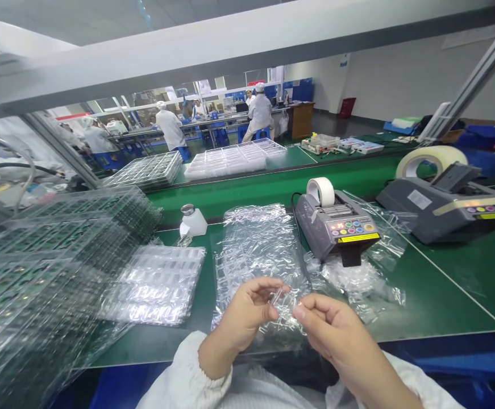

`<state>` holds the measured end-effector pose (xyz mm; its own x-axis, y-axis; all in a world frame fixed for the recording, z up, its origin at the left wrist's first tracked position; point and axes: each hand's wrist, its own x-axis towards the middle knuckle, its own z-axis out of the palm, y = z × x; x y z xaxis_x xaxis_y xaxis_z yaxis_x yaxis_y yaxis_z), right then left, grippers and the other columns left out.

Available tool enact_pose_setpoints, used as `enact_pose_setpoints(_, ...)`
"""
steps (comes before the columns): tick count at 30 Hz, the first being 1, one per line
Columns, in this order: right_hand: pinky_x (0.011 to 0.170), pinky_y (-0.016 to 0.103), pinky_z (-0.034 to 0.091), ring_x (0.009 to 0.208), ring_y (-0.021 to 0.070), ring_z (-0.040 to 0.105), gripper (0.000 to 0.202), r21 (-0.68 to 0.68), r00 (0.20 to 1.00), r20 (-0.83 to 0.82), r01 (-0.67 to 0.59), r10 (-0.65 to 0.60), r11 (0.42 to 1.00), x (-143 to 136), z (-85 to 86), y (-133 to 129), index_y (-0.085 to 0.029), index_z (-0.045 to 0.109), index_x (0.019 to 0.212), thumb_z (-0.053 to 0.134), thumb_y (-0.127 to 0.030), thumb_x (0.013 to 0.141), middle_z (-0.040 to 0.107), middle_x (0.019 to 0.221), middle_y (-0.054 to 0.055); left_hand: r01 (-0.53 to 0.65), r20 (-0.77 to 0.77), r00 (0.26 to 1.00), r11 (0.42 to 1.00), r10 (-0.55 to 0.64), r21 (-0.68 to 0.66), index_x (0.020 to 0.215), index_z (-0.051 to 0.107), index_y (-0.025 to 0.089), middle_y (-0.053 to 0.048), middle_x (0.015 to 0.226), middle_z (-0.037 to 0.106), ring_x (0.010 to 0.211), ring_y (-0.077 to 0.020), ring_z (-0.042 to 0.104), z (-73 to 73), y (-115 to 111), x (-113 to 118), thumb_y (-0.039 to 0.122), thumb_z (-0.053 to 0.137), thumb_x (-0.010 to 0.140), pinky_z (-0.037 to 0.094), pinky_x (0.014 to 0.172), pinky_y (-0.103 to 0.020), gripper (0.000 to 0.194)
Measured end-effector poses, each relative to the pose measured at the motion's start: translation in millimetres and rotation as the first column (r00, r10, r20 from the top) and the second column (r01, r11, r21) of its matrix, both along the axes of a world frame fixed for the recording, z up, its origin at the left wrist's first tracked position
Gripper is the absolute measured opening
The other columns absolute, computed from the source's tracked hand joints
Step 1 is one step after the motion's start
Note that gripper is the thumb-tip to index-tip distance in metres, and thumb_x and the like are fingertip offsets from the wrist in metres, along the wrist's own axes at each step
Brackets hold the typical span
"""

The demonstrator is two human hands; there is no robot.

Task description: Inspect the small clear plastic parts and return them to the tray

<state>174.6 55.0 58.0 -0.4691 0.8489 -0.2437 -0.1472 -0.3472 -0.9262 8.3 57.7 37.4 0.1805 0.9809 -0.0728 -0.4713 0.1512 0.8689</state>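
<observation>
My left hand is curled round a small clear plastic piece, pinched between thumb and fingers. Close by on the right, my right hand has its thumb and forefinger pressed together; what they hold, if anything, is too small to tell. Both hands are above the near end of a heap of clear plastic film and small clear pieces on the green bench. Beyond my right hand stands a grey tape dispenser with a white tape roll and a lit display.
Stacked clear trays fill the left side, beside flat clear sheets. A white bottle stands behind them. Another dispenser is at the right. More trays lie across the green ledge. People in white work in the background.
</observation>
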Motion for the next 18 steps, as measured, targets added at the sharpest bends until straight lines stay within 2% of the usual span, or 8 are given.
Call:
enact_pose_setpoints(3,0.041,0.022,0.01,0.043,0.005,0.014,0.042,0.038,0.996,0.082,0.026,-0.029,0.999,0,-2.5,1,-0.017,0.052,0.067,0.065,-0.057,0.071,0.022,0.047,-0.01,0.0,-0.023,1.0,1.0,0.0,0.004,0.088,0.071,0.023,-0.005,0.092,0.07,0.095,-0.0209,0.059,-0.8,-1,0,0.03,0.086,0.047,0.043,0.078,-0.029,0.044)
enact_pose_setpoints(7,0.043,0.021,0.015,0.045,0.0065,0.019,0.038,0.133,0.977,0.212,-0.015,-0.014,0.991,5,-6.4,4,-0.017,0.055,0.07,0.064,-0.054,0.073,0.025,0.048,-0.009,0.015,-0.013,1.0,1.0,-0.015,-0.008,0.09,0.07,0.023,-0.005,0.093,0.07,0.094,-0.0194,0.06,-1.3,-2,-2,0.033,0.084,0.049,0.042,0.083,-0.03,0.044)
enact_pose_setpoints(10,0.043,0.021,0.022,0.045,0.0087,0.028,0.033,0.29,0.933,0.319,0.074,-0.169,0.954,11,-6.7,3,-0.019,0.059,0.074,0.062,-0.051,0.074,0.029,0.048,-0.008,0.043,0.042,0.998,0.997,-0.04,-0.068,0.093,0.07,0.022,-0.006,0.093,0.07,0.093,-0.0183,0.06,0.3,-3,-2,0.04,0.082,0.051,0.039,0.09,-0.03,0.047)
enact_pose_setpoints(12,0.045,0.022,0.029,0.045,0.0105,0.034,0.031,0.509,0.875,0.374,0.083,-0.308,0.857,13,-5.8,3,-0.02,0.065,0.087,0.058,-0.049,0.079,0.034,0.048,-0.006,0.066,0.062,0.996,0.994,-0.06,-0.092,0.096,0.07,0.02,-0.007,0.093,0.069,0.093,-0.0179,0.059,2.0,-3,-1,0.041,0.08,0.054,0.038,0.09,-0.029,0.048)
enact_pose_setpoints(14,0.047,0.023,0.032,0.044,0.0115,0.038,0.035,0.719,0.844,0.424,-0.093,-0.328,0.688,12,-6.0,4,-0.023,0.065,0.108,0.054,-0.045,0.083,0.042,0.049,-0.005,0.082,0.054,0.996,0.991,-0.076,-0.108,0.1,0.069,0.019,-0.008,0.093,0.068,0.089,-0.0167,0.059,3.2,-2,-1,0.041,0.078,0.058,0.039,0.086,-0.029,0.048)
enact_pose_setpoints(16,0.047,0.024,0.033,0.044,0.0124,0.042,0.04,0.808,0.816,0.495,-0.306,-0.299,0.503,8,-7.9,7,-0.026,0.057,0.123,0.05,-0.041,0.087,0.05,0.052,-0.003,0.077,0.035,0.997,0.988,-0.073,-0.137,0.103,0.069,0.019,-0.007,0.093,0.067,0.083,-0.0147,0.057,3.8,-1,-2,0.042,0.077,0.06,0.04,0.082,-0.027,0.05)
enact_pose_setpoints(17,0.046,0.024,0.033,0.044,0.0129,0.044,0.041,0.815,0.797,0.527,-0.374,-0.296,0.443,6,-9.2,9,-0.027,0.054,0.127,0.048,-0.04,0.089,0.053,0.053,-0.002,0.07,0.027,0.997,0.986,-0.067,-0.151,0.104,0.068,0.018,-0.007,0.092,0.067,0.081,-0.0139,0.057,3.9,0,-4,0.042,0.077,0.06,0.04,0.081,-0.027,0.05)
enact_pose_setpoints(18,0.046,0.024,0.034,0.045,0.0132,0.045,0.043,0.81,0.781,0.55,-0.412,-0.298,0.417,4,-10.5,11,-0.027,0.05,0.131,0.046,-0.039,0.09,0.054,0.054,-0.002,0.067,0.021,0.998,0.985,-0.065,-0.158,0.105,0.068,0.018,-0.007,0.09,0.066,0.08,-0.0135,0.056,4.3,2,-5,0.043,0.076,0.061,0.04,0.08,-0.027,0.051)
